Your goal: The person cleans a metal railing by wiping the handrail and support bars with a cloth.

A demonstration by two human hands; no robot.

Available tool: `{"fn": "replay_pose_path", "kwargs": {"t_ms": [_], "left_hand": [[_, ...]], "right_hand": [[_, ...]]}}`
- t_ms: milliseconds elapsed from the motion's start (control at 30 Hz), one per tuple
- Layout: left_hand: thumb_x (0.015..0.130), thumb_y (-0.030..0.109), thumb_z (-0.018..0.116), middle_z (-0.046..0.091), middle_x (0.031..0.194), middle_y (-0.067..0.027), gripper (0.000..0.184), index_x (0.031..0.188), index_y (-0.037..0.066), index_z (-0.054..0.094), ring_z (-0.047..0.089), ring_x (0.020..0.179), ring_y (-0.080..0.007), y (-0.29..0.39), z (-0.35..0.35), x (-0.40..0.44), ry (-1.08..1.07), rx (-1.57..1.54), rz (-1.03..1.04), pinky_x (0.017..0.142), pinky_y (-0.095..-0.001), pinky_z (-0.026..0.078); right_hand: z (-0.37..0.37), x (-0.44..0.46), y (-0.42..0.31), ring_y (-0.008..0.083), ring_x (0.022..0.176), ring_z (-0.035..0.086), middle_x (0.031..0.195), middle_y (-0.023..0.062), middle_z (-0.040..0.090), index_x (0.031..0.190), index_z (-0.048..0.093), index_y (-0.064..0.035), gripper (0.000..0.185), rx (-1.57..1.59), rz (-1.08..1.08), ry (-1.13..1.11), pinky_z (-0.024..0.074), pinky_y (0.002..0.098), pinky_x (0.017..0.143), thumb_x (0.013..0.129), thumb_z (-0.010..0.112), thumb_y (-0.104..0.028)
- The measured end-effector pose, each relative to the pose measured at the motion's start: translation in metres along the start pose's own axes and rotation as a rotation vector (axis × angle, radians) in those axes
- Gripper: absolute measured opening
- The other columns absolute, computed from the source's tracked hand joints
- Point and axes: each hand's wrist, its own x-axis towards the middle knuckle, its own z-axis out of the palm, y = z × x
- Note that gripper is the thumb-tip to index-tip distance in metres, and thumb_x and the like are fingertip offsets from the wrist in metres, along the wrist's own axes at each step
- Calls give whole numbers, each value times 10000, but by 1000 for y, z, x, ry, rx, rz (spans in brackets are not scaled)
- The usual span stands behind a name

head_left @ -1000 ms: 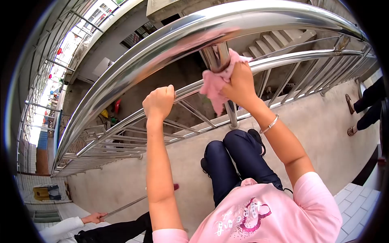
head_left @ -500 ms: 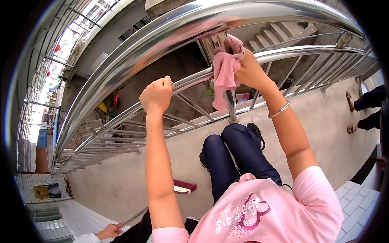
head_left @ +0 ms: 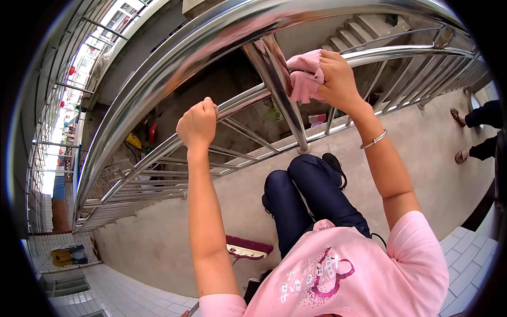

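My left hand (head_left: pixel 198 124) is closed around the lower metal rail (head_left: pixel 243 100) of the railing, left of the upright post. A pink cloth (head_left: pixel 306 76) is bunched in my right hand (head_left: pixel 338 80), just right of the shiny metal post (head_left: pixel 275 87). The cloth lies against the post's right side and hides part of the lower rail there. Above both hands curves the thick polished top rail (head_left: pixel 211 39), with pink reflections on it.
A broom head (head_left: pixel 249 248) with dark red bristles lies on the concrete floor (head_left: pixel 153 232) at my left. Another person's legs and sandals (head_left: pixel 460 157) show at the far right. Beyond the railing are concrete stairs (head_left: pixel 359 33) and a lower yard.
The cloth and my right hand have moved off the post's front to its right side. My left hand keeps its hold. The broom head has shifted right, and the other person's hand has left view.
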Motion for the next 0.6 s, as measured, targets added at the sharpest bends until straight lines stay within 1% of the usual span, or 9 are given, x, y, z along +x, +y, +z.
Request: {"fn": "replay_pose_path", "kwargs": {"t_ms": [67,267,333,367,433,467,533,567,600], "left_hand": [[929,356,357,685,728,-124,478,705,135,716,651,723,-356,-1,0,0,15,-9,3,668,-437,476],[917,354,359,687,740,-127,469,718,133,721,653,739,-360,1,-1,0,11,-3,-13,681,-436,479],[916,355,359,687,740,-127,469,718,134,722,653,738,-361,-1,2,2,20,2,-8,680,-439,479],[915,355,358,686,740,-128,469,717,136,723,652,736,-362,-2,3,2,29,9,-5,680,-441,479],[914,355,361,686,737,-125,466,713,139,722,651,731,-364,0,2,2,20,0,-11,677,-444,478],[913,356,363,685,733,-122,464,710,141,721,650,726,-366,1,1,1,14,-9,-20,675,-447,477],[913,356,364,684,727,-118,463,706,142,719,650,724,-365,0,1,1,18,-7,-11,672,-446,476],[913,356,365,683,722,-114,462,702,143,717,649,722,-364,-1,2,1,22,-7,-8,668,-446,475],[913,356,365,683,722,-114,462,702,143,717,649,722,-364,0,1,2,23,-5,-7,668,-446,475]], "right_hand": [[4,1,-8,309,967,599,946,100,677,1060,717,-106,387,-50,-16,62,473,386,878,676,688,-67],[3,12,-17,300,975,605,913,113,683,1041,719,-95,342,128,168,70,481,365,871,711,660,-28],[-7,23,-28,229,971,624,942,68,696,1029,709,-47,293,373,431,-77,502,318,837,752,631,9],[-1,26,-24,229,971,624,942,68,696,1029,709,-47,293,373,433,-75,502,318,837,752,631,9],[12,33,-16,149,961,624,1027,21,682,1061,685,-10,242,1041,394,10,515,275,806,834,605,13],[19,33,-15,149,961,624,1027,21,682,1061,685,-10,242,1041,395,14,515,275,806,834,605,13],[22,43,-29,119,953,619,1117,4,647,1126,653,-2,242,1483,476,84,520,253,813,890,599,-1],[19,42,-36,108,959,619,1137,30,638,1165,633,-23,261,1513,596,74,523,251,811,904,623,-29],[21,42,-38,108,959,619,1137,30,638,1165,633,-23,261,1515,595,76,523,251,811,904,623,-29]]}}
